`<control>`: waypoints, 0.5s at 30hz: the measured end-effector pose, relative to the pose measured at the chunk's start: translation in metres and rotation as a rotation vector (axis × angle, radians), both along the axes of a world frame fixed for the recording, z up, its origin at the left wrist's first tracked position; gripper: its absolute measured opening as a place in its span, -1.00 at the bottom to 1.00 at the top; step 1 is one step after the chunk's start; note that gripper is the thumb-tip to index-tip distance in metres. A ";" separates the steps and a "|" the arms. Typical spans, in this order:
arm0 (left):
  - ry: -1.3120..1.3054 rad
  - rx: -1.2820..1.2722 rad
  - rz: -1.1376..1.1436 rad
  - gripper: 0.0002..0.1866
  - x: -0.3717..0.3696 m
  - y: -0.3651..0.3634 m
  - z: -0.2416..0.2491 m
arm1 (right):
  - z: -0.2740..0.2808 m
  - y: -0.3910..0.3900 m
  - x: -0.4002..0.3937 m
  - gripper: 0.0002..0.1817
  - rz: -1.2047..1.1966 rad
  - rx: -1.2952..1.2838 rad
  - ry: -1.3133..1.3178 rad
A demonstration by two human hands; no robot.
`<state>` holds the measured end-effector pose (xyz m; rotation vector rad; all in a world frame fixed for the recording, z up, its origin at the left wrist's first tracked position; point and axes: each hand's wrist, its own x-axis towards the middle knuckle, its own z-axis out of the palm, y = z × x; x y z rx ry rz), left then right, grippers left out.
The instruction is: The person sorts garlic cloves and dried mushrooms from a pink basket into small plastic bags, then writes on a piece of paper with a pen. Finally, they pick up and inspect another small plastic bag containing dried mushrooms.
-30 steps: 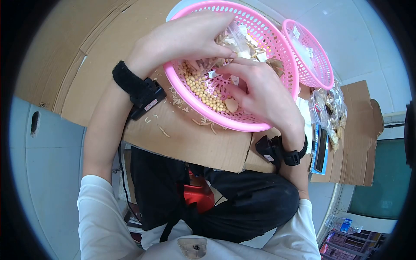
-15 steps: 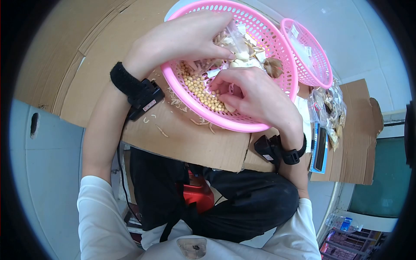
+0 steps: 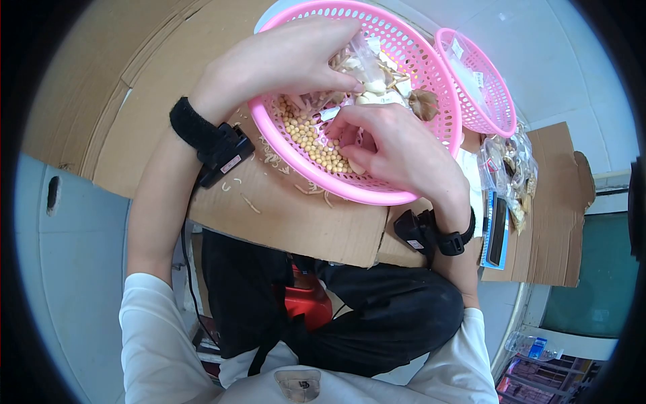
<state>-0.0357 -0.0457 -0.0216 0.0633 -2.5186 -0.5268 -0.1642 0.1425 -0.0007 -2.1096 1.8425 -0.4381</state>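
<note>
A large pink perforated basket [image 3: 350, 195] stands tilted in front of me. Yellowish soybeans [image 3: 306, 138] lie along its near left side. My left hand [image 3: 306, 54] reaches over the rim, closed on a clear plastic bag [image 3: 367, 64] among other packets, its thumb showing and the other fingers largely hidden. Inside the basket, my right hand [image 3: 404, 145] is curled with its fingertips down at the soybeans; what lies between them is hidden. Beyond it are pale dried slices [image 3: 385, 97] and a brown dried piece [image 3: 424, 104].
A smaller pink basket [image 3: 501, 108] with clear plastic stands behind at the right. Bagged dried goods [image 3: 515, 168] and a dark flat object [image 3: 498, 229] on a blue sheet lie below it. Pale scraps [image 3: 250, 203] are scattered on the cardboard [image 3: 289, 232].
Almost nothing differs. Both hands stay in the same places, with only very slight shifts of the hands and the basket.
</note>
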 end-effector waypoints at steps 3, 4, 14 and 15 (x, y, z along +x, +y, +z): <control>-0.037 0.040 -0.006 -0.46 0.001 0.002 0.004 | 0.000 0.000 0.000 -0.86 0.002 0.016 -0.010; -0.098 0.080 0.005 -0.46 0.003 0.004 0.008 | -0.001 0.000 0.000 -0.86 0.002 0.017 -0.010; -0.026 -0.012 -0.002 -0.47 0.007 0.008 0.013 | -0.003 0.000 -0.002 -0.89 0.014 -0.020 0.005; -0.145 0.103 0.001 -0.48 0.020 0.022 0.035 | -0.002 0.000 -0.002 -0.89 0.017 -0.019 0.003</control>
